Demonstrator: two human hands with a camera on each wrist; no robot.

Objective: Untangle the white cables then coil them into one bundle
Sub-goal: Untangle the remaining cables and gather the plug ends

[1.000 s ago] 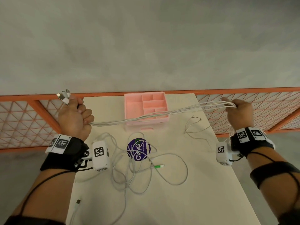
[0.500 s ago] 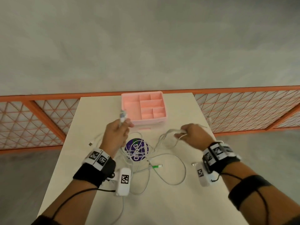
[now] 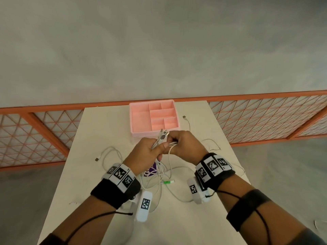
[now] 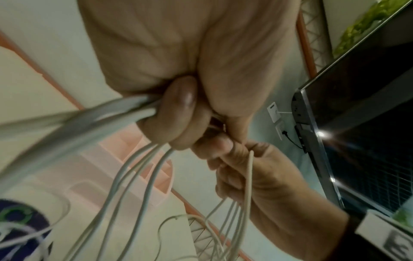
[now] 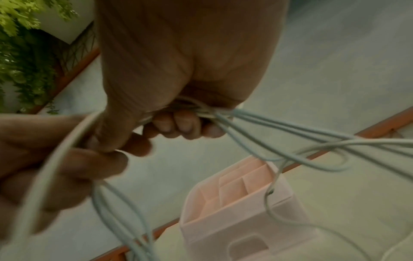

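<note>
Several white cables (image 3: 161,171) hang from my two hands and trail in loose loops over the table. My left hand (image 3: 150,152) grips them near their plug ends (image 3: 162,135), which stick up above the fist. My right hand (image 3: 184,144) is pressed against the left and grips a loop of the same cables (image 5: 201,113). In the left wrist view the cables (image 4: 138,169) run down out of the left fist (image 4: 178,113), with the right hand (image 4: 257,176) just beyond. One cable ends in a green plug (image 3: 167,182) lying on the table.
A pink compartment tray (image 3: 139,121) stands at the table's far edge, just beyond my hands. A purple round sticker (image 3: 150,171) lies under the cable loops. A loose plug (image 3: 184,117) lies right of the tray, another (image 3: 97,159) at the left. An orange mesh fence (image 3: 265,117) runs behind the white table (image 3: 177,218).
My hands were wide apart with the cables stretched between them; they have come together above the table's middle, and the cables now hang slack in loops.
</note>
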